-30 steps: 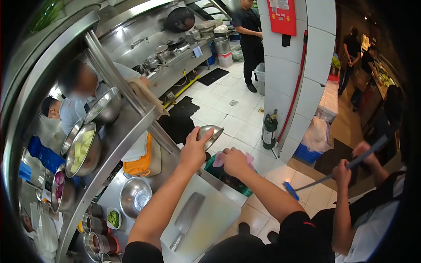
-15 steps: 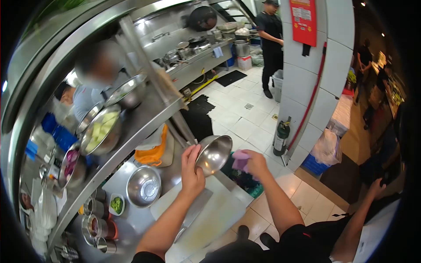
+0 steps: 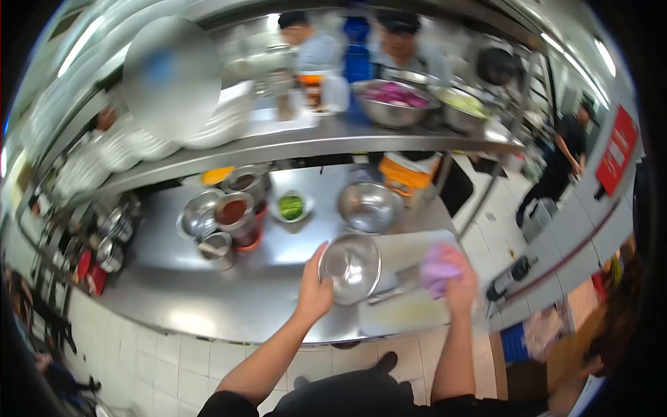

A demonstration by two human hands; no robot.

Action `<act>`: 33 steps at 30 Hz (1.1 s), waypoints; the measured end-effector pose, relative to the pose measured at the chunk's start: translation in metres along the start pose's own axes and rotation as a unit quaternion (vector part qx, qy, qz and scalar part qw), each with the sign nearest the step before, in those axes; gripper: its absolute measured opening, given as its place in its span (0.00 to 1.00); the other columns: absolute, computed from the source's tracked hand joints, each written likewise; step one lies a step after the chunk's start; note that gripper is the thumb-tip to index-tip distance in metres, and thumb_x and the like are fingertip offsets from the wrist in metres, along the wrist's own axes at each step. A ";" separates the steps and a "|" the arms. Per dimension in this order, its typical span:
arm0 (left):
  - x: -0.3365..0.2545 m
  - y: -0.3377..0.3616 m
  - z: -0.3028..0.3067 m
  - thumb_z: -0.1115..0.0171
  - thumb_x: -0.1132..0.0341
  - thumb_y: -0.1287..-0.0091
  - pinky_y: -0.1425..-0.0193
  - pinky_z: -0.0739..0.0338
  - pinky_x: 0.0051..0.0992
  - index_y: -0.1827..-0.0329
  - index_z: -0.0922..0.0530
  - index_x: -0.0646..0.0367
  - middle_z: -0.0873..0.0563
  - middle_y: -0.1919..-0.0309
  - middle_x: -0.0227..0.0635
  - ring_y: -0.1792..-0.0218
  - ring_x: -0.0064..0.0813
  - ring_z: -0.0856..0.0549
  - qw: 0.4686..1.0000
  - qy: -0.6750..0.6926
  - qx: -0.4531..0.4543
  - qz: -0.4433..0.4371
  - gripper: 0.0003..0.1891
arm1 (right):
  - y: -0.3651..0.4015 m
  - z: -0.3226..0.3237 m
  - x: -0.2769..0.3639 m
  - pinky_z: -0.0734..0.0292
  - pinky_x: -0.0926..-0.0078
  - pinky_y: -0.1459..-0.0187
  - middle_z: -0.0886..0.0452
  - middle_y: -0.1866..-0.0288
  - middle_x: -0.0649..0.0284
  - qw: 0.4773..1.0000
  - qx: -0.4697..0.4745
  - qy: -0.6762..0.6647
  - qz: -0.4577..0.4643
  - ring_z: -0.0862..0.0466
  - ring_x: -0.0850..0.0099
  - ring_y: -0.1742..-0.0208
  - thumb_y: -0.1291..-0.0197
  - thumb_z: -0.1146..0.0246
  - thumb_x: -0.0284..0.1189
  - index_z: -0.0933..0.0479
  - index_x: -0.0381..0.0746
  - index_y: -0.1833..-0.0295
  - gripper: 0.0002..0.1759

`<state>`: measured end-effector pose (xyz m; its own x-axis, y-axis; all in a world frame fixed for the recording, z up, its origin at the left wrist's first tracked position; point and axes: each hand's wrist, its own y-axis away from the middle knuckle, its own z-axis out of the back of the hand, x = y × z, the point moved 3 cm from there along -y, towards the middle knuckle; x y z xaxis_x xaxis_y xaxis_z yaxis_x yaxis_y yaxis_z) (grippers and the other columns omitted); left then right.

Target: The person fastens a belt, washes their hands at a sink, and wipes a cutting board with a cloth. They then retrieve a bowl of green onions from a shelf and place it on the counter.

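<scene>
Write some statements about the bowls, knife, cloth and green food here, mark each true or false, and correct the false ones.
1. The left hand holds a metal bowl. True.
2. The purple cloth lies flat on the cutting board. False: the right hand holds it.
3. The knife lies on the cutting board. True.
4. The bowl of purple food stands on the counter. False: it is up on the shelf.
5. The green food is in a white dish on the counter. True.
</scene>
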<state>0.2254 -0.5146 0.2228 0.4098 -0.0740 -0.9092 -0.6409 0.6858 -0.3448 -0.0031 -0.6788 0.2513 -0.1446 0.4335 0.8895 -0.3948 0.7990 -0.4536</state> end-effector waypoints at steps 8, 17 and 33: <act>0.066 0.194 0.258 0.57 0.84 0.48 0.33 0.39 0.34 0.40 0.31 0.61 0.28 0.42 0.45 0.38 0.44 0.31 0.939 -0.282 -0.196 0.017 0.29 | 0.183 -0.358 -0.036 0.26 0.67 0.53 0.23 0.51 0.63 0.840 0.476 0.166 0.202 0.22 0.60 0.52 0.60 0.41 0.22 0.19 0.46 0.62 0.15; 0.041 0.413 0.430 0.56 0.79 0.44 0.39 0.31 0.35 0.31 0.44 0.65 0.34 0.38 0.51 0.39 0.42 0.30 0.657 -0.238 -0.657 0.282 0.32 | 0.132 -0.432 -0.008 0.25 0.75 0.57 0.19 0.60 0.59 0.873 0.465 0.002 -0.146 0.21 0.74 0.60 0.51 0.50 0.20 0.23 0.39 0.52 0.20; 0.177 0.164 0.420 0.49 0.72 0.43 0.78 0.22 0.26 0.56 0.25 0.69 0.18 0.75 0.43 0.81 0.29 0.18 0.873 0.030 -0.270 0.405 0.14 | 0.193 -0.499 -0.108 0.49 0.45 0.34 0.39 0.33 0.43 0.818 0.466 0.241 0.237 0.41 0.42 0.34 0.56 0.38 0.42 0.25 0.42 0.45 0.30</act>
<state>0.4649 -0.1111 0.1035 -0.3448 0.2281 -0.9105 -0.9236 0.0906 0.3725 0.3891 -0.3632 0.0397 -0.1962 0.8955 0.3994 -0.9504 -0.0734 -0.3022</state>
